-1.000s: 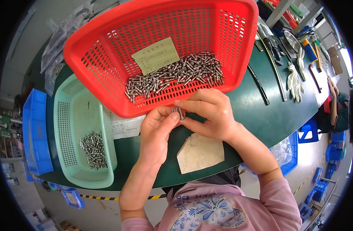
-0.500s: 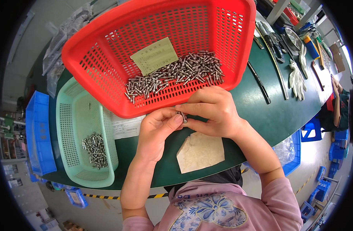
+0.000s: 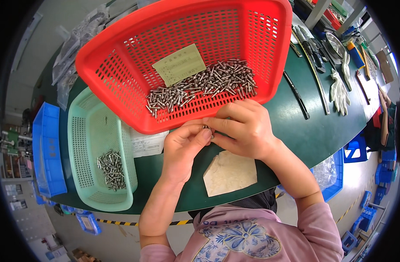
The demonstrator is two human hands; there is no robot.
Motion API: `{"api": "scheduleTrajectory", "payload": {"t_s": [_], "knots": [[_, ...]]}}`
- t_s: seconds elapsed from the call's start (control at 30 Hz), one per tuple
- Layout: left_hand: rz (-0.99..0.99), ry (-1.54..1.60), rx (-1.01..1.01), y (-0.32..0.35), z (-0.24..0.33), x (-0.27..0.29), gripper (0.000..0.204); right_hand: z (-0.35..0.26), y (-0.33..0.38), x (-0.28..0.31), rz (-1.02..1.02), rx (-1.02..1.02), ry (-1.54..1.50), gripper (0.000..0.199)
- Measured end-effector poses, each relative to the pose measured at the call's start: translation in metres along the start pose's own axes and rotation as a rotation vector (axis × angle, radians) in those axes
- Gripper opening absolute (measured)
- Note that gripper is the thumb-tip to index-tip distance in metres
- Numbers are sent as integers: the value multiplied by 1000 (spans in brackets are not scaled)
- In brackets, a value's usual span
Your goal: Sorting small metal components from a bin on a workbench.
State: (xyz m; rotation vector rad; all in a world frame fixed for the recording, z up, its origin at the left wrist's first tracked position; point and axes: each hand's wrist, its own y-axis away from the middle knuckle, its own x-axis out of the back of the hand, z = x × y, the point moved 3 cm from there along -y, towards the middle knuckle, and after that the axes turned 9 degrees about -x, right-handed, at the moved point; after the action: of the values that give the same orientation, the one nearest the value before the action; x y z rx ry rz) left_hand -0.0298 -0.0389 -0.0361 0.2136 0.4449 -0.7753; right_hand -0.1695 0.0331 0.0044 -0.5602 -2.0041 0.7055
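Head view: metal pieces (image 3: 206,127) held just in front of the red basket (image 3: 150,126)

Metal pieces: mostly covered by the fingers, only dark ends visible, so count cannot be told. Position: above the bench (image 3: 304,139), between its front edge and the red basket's near rim.

Left hand (image 3: 182,146): thumb and index finger nearly closed, gripping the pieces from the left. Right hand (image 3: 246,131): thumb and index finger closed to a narrow gap, pinching at the same spot from the right.

Red basket: tilted toward the person; a heap of metal pins (image 3: 208,83) lies along its near side, a yellowish slip (image 3: 179,65) behind the heap.

Green basket (image 3: 126,166): toward the bench's left edge, by the front edge; smaller pin pile (image 3: 111,169) in its front part, one lone pin (image 3: 105,120) farther back. Printed sheet (image 3: 150,144) just right of it, partly under the red basket's near rim.

Cream pad (image 3: 230,174): flat near the bench's front edge, below the right hand. Blue bin (image 3: 49,153): at the bench's left edge. White gloves (image 3: 339,94): toward the right edge, with a dark slim tool (image 3: 297,94) left of them.
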Motion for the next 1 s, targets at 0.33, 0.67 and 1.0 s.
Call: {"api": "scheduleTrajectory", "payload": {"t_s": [0.33,0.67,1.0], "knots": [[-18,-24,-27,4,4,-4,11,-2,-2,-1,-38,-11,-125,43],[-31,135,87,7,1,-5,17,0,0,2,-22,5,-46,42],[-62,234,166,8,12,-9,32,4,1,1,48,30,-149,40]]}}
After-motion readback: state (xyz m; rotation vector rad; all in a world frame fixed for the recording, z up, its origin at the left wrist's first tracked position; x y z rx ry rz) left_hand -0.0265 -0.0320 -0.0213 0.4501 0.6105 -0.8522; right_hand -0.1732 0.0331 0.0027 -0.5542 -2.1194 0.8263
